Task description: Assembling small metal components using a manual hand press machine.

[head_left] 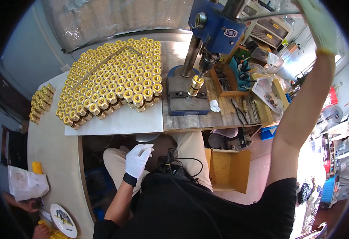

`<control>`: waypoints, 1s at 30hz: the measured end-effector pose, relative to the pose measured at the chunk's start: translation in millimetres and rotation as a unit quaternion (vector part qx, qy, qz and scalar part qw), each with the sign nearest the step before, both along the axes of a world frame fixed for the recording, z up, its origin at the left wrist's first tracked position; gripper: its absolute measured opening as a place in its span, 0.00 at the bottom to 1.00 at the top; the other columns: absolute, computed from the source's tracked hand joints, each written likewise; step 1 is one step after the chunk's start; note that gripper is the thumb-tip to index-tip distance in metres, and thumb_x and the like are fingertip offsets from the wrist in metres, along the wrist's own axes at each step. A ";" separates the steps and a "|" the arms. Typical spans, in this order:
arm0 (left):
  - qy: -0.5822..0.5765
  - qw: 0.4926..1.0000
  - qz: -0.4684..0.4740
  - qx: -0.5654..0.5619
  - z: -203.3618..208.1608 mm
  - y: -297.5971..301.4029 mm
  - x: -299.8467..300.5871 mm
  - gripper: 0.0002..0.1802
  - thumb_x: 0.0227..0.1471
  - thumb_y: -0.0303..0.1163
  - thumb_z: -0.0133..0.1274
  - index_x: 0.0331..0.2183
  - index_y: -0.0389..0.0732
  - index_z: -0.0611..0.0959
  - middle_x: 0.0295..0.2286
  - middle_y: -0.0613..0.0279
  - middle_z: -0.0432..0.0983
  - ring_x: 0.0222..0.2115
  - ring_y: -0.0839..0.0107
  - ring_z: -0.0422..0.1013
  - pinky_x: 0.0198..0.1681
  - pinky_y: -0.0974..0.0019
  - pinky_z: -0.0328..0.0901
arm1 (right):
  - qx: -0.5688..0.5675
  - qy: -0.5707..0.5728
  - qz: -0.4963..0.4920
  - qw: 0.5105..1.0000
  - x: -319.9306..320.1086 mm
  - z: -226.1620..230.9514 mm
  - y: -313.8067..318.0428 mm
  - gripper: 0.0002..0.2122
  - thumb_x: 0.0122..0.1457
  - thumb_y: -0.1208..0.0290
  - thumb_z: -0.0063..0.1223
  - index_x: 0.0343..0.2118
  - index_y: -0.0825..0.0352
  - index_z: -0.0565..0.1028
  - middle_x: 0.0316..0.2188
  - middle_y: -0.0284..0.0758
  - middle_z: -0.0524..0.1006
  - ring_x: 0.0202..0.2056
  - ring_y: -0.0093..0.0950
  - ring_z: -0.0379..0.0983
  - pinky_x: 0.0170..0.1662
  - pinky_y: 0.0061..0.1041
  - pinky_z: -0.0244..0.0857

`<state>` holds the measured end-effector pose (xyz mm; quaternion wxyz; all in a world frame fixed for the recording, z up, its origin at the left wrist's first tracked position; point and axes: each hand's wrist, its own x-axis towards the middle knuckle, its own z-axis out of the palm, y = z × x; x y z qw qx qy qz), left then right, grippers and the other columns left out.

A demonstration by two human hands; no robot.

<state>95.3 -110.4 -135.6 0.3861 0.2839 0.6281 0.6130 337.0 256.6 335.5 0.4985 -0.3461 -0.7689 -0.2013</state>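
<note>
My left hand (138, 161), in a white glove with a black band at the wrist, hovers over my lap. Its fingers are curled together, and nothing shows in them. High at the right, my gloved right hand (320, 30) is wrapped round the end of the long metal lever (274, 16) of a blue bench press (214, 28); its fingertips are partly cut off by the picture's edge. Under the press spindle, a brass-and-silver fitting (196, 85) stands tilted over the dark base (188, 105), the spindle tip at its top.
Many brass fittings (114, 79) stand packed on a white board (114, 128), a thin rod lying across them. Pliers (239, 111), a crumpled white tissue (214, 105) and a tool box (224, 93) lie right of the press. Another person's hand (25, 205) is at lower left, near a white plate (63, 229).
</note>
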 end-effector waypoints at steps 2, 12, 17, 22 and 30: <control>0.018 1.000 -0.018 0.014 2.6 3.8 7.0 0.12 0.65 0.27 0.59 0.47 0.32 0.88 0.37 0.61 0.84 0.33 0.76 0.77 0.40 0.72 0.71 | 0.076 -0.138 -0.027 0.987 28.1 -26.5 -22.1 0.11 0.69 0.67 0.58 0.42 0.69 0.88 0.36 0.33 0.86 0.35 0.21 0.78 0.43 0.24 0.72; 0.409 0.815 -0.240 0.334 126.6 135.9 66.0 0.20 0.58 0.41 0.63 0.48 0.41 0.86 0.43 0.57 0.82 0.45 0.54 0.78 0.50 0.52 0.70 | -0.289 -0.108 0.018 0.951 28.1 -210.9 -110.0 0.26 0.67 0.60 0.61 0.65 0.65 0.73 0.41 0.49 0.84 0.42 0.44 0.83 0.46 0.39 0.73; 0.491 0.689 -0.116 0.520 241.5 221.3 150.8 0.26 0.49 0.53 0.65 0.43 0.45 0.85 0.45 0.58 0.80 0.50 0.58 0.74 0.56 0.49 0.64 | -0.436 -0.183 -0.045 0.880 28.3 -185.2 -80.6 0.29 0.67 0.60 0.61 0.68 0.63 0.68 0.49 0.52 0.82 0.48 0.50 0.82 0.51 0.41 0.74; 0.533 0.679 -0.169 0.475 231.4 255.8 173.8 0.25 0.42 0.63 0.65 0.28 0.50 0.90 0.28 0.65 0.82 0.38 0.63 0.76 0.51 0.57 0.64 | -0.420 -0.143 -0.125 0.888 25.3 -235.3 -88.2 0.26 0.68 0.61 0.60 0.67 0.62 0.71 0.49 0.49 0.83 0.47 0.46 0.82 0.50 0.38 0.75; 0.541 0.681 -0.151 0.469 184.5 267.5 167.0 0.23 0.44 0.59 0.64 0.25 0.48 0.87 0.27 0.64 0.80 0.38 0.61 0.76 0.53 0.55 0.63 | -0.353 -0.067 -0.206 0.910 13.9 -274.3 -50.8 0.21 0.69 0.64 0.60 0.64 0.60 0.75 0.47 0.44 0.84 0.45 0.40 0.83 0.47 0.35 0.76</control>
